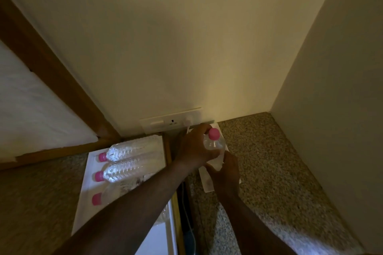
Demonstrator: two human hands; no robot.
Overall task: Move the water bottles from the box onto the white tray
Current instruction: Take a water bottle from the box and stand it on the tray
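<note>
Both hands hold one clear water bottle [215,143] with a pink cap, upright and slightly tilted. My left hand [193,148] wraps its upper body, and my right hand [224,172] grips its base. Under them a flat white rectangular piece [205,184] lies on the speckled counter; I cannot tell whether it is the tray or the box. To the left, a long shallow white container [87,182] holds three pink-capped bottles lying side by side: one at the back [128,148], one in the middle [128,168], and a third [96,199] mostly hidden by my left forearm.
A wall socket plate [171,122] with a plugged-in white cable [187,213] sits behind the hands. The cable runs down the gap between the two surfaces. A wall corner closes the speckled granite counter [269,161] at back and right. A wooden frame [51,80] stands at left.
</note>
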